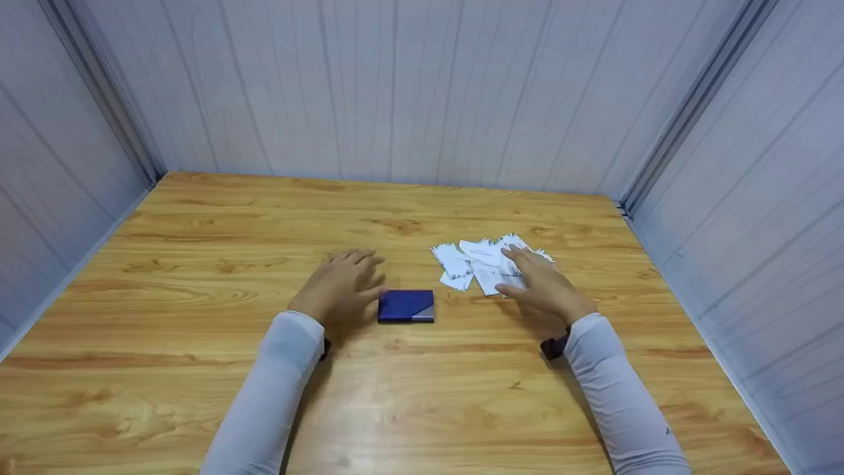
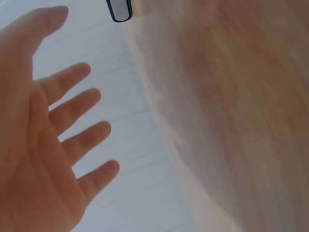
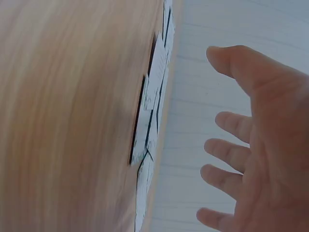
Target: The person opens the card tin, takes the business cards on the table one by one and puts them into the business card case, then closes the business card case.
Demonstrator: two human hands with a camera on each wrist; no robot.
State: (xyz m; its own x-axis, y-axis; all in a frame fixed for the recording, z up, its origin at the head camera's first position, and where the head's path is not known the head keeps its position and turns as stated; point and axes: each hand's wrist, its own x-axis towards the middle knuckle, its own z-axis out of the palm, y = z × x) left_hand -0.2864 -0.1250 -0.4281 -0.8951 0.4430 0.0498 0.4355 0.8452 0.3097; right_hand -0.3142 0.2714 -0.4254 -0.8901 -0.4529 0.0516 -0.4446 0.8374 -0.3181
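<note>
A dark blue flat case [image 1: 403, 305] with a grey corner lies on the wooden table, between the two hands. Just left of it hovers the left hand [image 1: 339, 285], its fingers spread and nothing in its grasp. In the left wrist view, a grey end of the case [image 2: 120, 8] shows at the top edge. To the right, several white cards [image 1: 484, 260] with patterned edges lie in a loose, overlapping pile. The right hand [image 1: 544, 284] is held over the near right side of this pile with spread fingers, holding nothing. The right wrist view shows the cards [image 3: 149, 111] edge-on, apart from the fingers.
The wood-grained table [image 1: 395, 409] reaches back to a pale panelled wall [image 1: 395, 92]. Similar panels stand along the left and right sides. A dark wrist strap [image 1: 555, 346] shows at the right sleeve's cuff.
</note>
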